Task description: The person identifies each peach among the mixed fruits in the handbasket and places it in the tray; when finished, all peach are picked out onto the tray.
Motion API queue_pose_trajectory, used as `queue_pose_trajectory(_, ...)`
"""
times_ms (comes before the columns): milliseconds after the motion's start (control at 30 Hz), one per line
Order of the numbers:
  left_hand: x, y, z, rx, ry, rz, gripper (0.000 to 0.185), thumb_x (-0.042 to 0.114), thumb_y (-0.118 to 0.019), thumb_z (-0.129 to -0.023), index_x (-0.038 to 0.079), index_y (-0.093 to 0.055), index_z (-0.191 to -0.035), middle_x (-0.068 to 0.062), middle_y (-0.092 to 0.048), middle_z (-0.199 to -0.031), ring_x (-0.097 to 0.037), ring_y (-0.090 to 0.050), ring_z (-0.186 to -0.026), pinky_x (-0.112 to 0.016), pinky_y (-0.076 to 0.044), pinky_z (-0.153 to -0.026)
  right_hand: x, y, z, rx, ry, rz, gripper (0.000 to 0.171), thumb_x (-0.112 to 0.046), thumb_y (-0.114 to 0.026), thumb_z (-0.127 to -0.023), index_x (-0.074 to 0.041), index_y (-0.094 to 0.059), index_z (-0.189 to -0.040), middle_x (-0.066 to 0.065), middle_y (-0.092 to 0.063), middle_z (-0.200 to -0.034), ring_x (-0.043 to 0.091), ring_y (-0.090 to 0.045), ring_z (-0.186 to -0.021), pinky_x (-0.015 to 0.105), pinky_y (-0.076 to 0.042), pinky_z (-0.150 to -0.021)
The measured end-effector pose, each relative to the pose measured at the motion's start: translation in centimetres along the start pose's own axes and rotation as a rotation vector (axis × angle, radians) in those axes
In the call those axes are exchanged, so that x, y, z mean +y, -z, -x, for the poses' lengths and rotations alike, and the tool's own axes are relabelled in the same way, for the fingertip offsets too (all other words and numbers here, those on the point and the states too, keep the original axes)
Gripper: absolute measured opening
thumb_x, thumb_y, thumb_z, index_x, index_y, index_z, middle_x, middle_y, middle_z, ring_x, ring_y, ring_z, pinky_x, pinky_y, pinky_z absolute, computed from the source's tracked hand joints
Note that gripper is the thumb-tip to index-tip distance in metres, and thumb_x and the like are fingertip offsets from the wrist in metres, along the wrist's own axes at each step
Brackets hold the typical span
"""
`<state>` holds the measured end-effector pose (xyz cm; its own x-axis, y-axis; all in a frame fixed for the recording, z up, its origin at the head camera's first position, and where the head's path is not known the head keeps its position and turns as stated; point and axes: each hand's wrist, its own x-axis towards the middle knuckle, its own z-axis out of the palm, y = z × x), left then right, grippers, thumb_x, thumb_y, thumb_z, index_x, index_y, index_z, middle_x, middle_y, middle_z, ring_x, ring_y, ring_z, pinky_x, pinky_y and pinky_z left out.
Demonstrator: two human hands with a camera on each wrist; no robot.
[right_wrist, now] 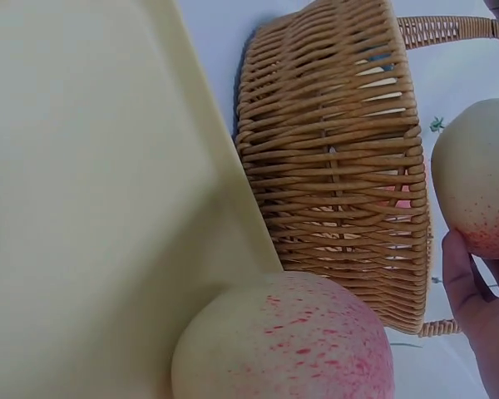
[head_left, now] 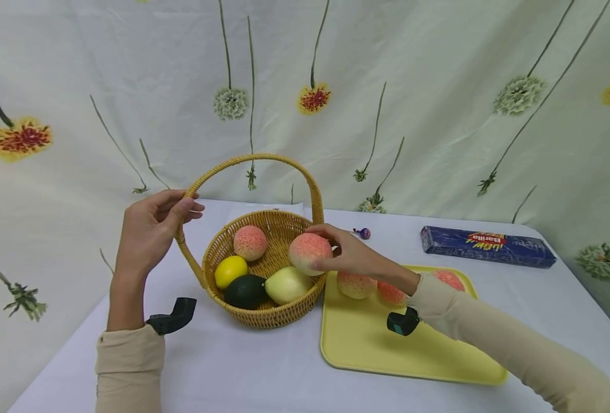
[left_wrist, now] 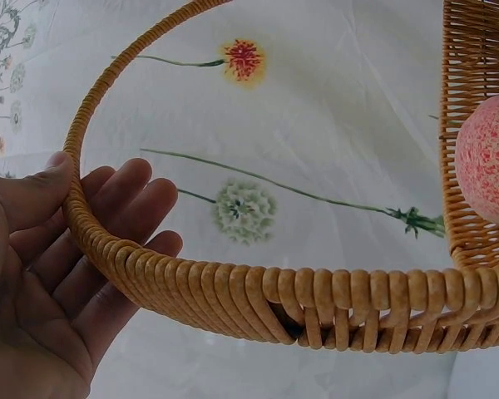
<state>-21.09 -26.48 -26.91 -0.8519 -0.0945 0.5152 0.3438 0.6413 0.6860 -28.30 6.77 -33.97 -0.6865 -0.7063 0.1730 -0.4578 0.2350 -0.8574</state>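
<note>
My left hand (head_left: 152, 226) holds the arched handle (left_wrist: 91, 208) of a wicker basket (head_left: 264, 318) on its left side, thumb on one side and fingers behind. My right hand (head_left: 350, 252) grips a pink and cream peach (head_left: 309, 252) over the basket's right rim; the right wrist view shows this peach (right_wrist: 481, 174) with a thumb against it. Inside the basket lie another peach (head_left: 250, 242), a yellow lemon (head_left: 230, 271), a dark green avocado (head_left: 245, 292) and a pale yellow-green, pear-like fruit (head_left: 288, 285).
Right of the basket, a yellow tray (head_left: 387, 350) holds several peaches (head_left: 355, 285) along its far side, partly hidden by my right arm. Behind it lie a blue Barilla box (head_left: 488, 246) and a small wrapped lollipop (head_left: 363, 233). A flower-patterned cloth (head_left: 429, 115) hangs behind the table.
</note>
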Motion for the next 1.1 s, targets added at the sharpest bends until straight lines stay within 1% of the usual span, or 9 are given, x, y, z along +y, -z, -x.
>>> queue_pose_trajectory(133,-0.1,0.0,0.1,0.002,0.005,-0.007,0.034,0.024,-0.056,-0.097,0.003,-0.062,-0.123,-0.015,-0.069,-0.105,0.006,-0.065,-0.083,-0.008,-0.049,-0.074,0.0,0.1,0.7,0.013,0.025,-0.009,0.063,-0.030,-0.072,-0.084,-0.011,-0.045,-0.138,0.007,-0.059,-0.123,0.019,-0.056,-0.109,0.035,-0.052,-0.087)
queue_pose_trajectory(233,-0.2,0.0,0.1,0.002,0.008,-0.010,0.035,0.024,-0.056,-0.097,0.003,-0.062,-0.123,-0.015,-0.069,-0.105,0.007,-0.064,-0.082,-0.007,-0.049,-0.075,-0.1,0.3,1.3,0.010,0.041,-0.008,0.062,-0.029,-0.070,-0.084,-0.008,-0.046,-0.138,0.007,-0.059,-0.124,0.019,-0.057,-0.108,0.035,-0.051,-0.086)
queue_pose_trajectory(367,-0.2,-0.1,0.0,0.001,0.005,-0.007,0.034,0.024,-0.056,-0.097,0.003,-0.062,-0.123,-0.015,-0.069,-0.105,0.007,-0.064,-0.083,-0.007,-0.049,-0.075,-0.4,0.4,2.3,-0.013,0.036,-0.022,0.060,-0.025,-0.068,-0.086,-0.008,-0.045,-0.139,0.007,-0.056,-0.128,0.019,-0.055,-0.111,0.035,-0.051,-0.089)
queue_pose_trajectory(567,-0.2,0.0,0.0,0.004,0.007,-0.010,0.035,0.025,-0.056,-0.097,0.004,-0.062,-0.123,-0.015,-0.069,-0.105,0.004,-0.065,-0.083,-0.008,-0.049,-0.075,-0.6,0.4,3.9,-0.054,-0.010,-0.036,0.062,-0.025,-0.069,-0.087,-0.012,-0.043,-0.141,0.005,-0.052,-0.134,0.019,-0.052,-0.120,0.035,-0.048,-0.096)
queue_pose_trajectory(667,-0.1,-0.1,0.1,0.003,0.009,-0.011,0.035,0.025,-0.056,-0.097,0.004,-0.062,-0.123,-0.015,-0.069,-0.105,0.003,-0.066,-0.083,-0.008,-0.049,-0.075,-0.4,0.5,4.5,-0.076,-0.024,-0.050,0.061,-0.023,-0.070,-0.086,-0.012,-0.045,-0.140,0.004,-0.053,-0.133,0.020,-0.053,-0.119,0.035,-0.047,-0.097)
queue_pose_trajectory(800,-0.1,-0.1,0.1,0.005,0.007,-0.011,0.034,0.024,-0.056,-0.097,0.003,-0.062,-0.123,-0.016,-0.069,-0.105,0.003,-0.066,-0.083,-0.009,-0.050,-0.075,-0.2,0.6,5.3,-0.106,-0.006,-0.063,0.059,-0.021,-0.070,-0.085,-0.010,-0.046,-0.138,0.006,-0.053,-0.132,0.021,-0.053,-0.117,0.034,-0.047,-0.097)
queue_pose_trajectory(967,-0.2,-0.1,0.0,0.004,0.003,-0.016,0.035,0.025,-0.055,-0.097,0.004,-0.062,-0.123,-0.016,-0.069,-0.105,0.003,-0.066,-0.083,-0.008,-0.049,-0.074,0.2,0.8,6.3,-0.129,0.018,-0.071,0.058,-0.021,-0.069,-0.086,-0.008,-0.047,-0.138,0.007,-0.054,-0.131,0.022,-0.054,-0.116,0.032,-0.048,-0.097)
queue_pose_trajectory(1100,-0.2,-0.1,0.0,0.002,0.010,-0.018,0.035,0.026,-0.055,-0.097,0.004,-0.062,-0.123,-0.016,-0.069,-0.105,0.005,-0.065,-0.083,-0.007,-0.049,-0.074,0.6,0.9,7.1,-0.139,0.009,-0.073,0.058,-0.019,-0.069,-0.087,-0.008,-0.046,-0.138,0.007,-0.055,-0.131,0.023,-0.055,-0.116,0.031,-0.049,-0.096)
